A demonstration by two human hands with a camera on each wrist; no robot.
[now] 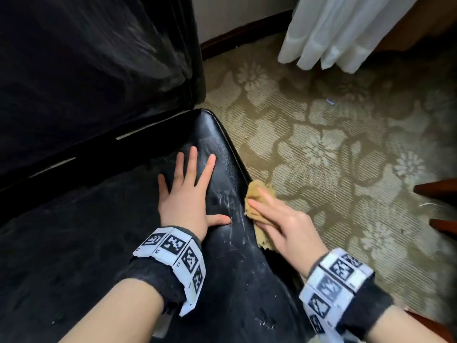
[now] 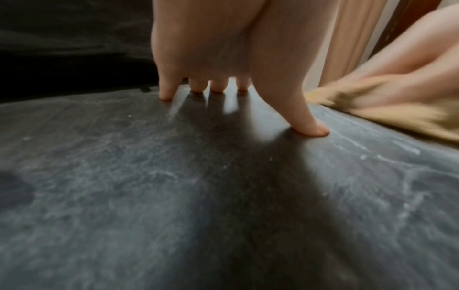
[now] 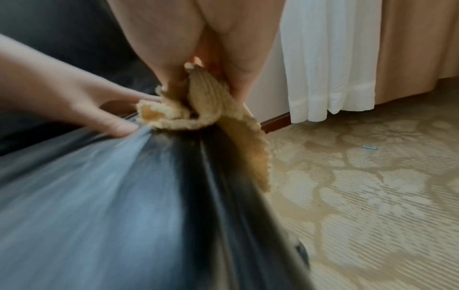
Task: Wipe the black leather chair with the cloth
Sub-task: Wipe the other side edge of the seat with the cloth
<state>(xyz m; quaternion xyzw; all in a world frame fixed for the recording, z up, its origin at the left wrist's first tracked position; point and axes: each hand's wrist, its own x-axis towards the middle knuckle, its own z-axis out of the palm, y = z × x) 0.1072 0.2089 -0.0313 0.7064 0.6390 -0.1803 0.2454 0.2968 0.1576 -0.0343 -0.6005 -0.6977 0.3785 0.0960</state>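
Note:
The black leather chair seat [image 1: 222, 263] fills the lower left of the head view, dusty and streaked white, with its backrest [image 1: 86, 65] rising at the upper left. My left hand [image 1: 188, 194] lies flat on the seat with fingers spread, and its fingertips [image 2: 310, 129] press the leather [image 2: 174, 196]. My right hand [image 1: 282, 224] grips a tan ribbed cloth [image 1: 259, 191] against the seat's right edge. In the right wrist view the cloth [image 3: 198, 104] is bunched between thumb and fingers over the edge of the seat [image 3: 124, 206], with the left hand [image 3: 74, 98] beside it.
Patterned beige carpet [image 1: 333, 144] spreads to the right of the chair, with a small blue scrap [image 1: 330, 102] on it. A white curtain [image 1: 333, 33] hangs at the upper right above a dark skirting board [image 1: 247, 33]. Brown wooden furniture parts [image 1: 437, 189] jut in at the right edge.

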